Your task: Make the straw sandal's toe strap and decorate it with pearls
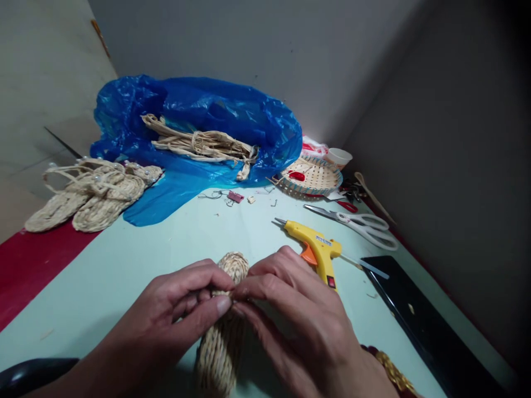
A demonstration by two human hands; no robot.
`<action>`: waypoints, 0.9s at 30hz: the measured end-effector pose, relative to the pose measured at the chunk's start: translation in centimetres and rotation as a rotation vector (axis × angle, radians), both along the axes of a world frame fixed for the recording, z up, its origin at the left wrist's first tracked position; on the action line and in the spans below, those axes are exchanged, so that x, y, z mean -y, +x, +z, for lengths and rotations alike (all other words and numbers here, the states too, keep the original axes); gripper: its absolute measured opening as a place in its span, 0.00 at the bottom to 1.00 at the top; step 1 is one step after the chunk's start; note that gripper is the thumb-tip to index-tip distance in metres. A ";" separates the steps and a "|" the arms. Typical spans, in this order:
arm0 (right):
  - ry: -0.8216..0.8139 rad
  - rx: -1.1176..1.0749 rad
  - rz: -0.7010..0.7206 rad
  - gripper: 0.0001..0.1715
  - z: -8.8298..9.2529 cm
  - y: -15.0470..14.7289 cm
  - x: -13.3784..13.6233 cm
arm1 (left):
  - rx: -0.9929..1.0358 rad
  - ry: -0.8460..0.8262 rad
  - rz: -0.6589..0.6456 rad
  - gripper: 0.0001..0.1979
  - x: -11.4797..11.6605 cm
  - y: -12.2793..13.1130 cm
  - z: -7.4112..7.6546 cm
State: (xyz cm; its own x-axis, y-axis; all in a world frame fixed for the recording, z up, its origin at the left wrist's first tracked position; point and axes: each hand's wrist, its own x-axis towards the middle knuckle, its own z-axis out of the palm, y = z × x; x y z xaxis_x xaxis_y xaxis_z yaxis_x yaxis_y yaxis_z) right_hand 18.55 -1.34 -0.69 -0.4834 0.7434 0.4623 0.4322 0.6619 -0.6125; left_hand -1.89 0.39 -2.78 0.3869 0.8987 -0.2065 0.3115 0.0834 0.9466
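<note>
A woven straw sandal (222, 354) lies lengthwise in front of me, its rounded toe (234, 262) pointing away. My left hand (182, 309) is closed at its upper part, thumb and forefinger pinched together over the weave. From the other side my right hand (296, 309) pinches at the same spot, its fingertips meeting the left ones. The small bit of straw between the fingertips is mostly hidden. Just beyond the right hand rests a yellow hot glue gun (317, 243) with an orange trigger and a glue stick in its back.
Finished straw sandals with beads (99, 193) lie at the left. Behind, a blue plastic bag (265, 121) holds a bundle of dried straw (203, 143). A shallow woven basket (319, 179), white-handled scissors (365, 224) and a dark flat panel (423, 315) are on the right.
</note>
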 end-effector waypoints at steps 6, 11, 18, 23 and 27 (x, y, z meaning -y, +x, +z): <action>-0.236 -0.276 -0.167 0.03 -0.9 -0.8 0.1 | -0.004 0.045 0.096 0.08 0.4 0.7 0.7; -0.547 -0.368 -0.237 0.05 -0.6 -1.5 -0.1 | 0.001 0.061 0.042 0.09 0.2 0.5 0.5; -0.857 -0.506 -0.158 0.09 0.0 -1.4 -0.5 | -0.012 0.047 0.024 0.10 0.1 0.2 0.8; -0.870 -0.546 -0.129 0.13 0.2 -0.7 -0.8 | 0.040 -0.001 0.057 0.08 0.0 0.2 0.8; -0.759 -0.619 -0.169 0.13 0.5 0.0 -1.2 | 0.063 -0.149 0.116 0.09 0.0 0.4 0.8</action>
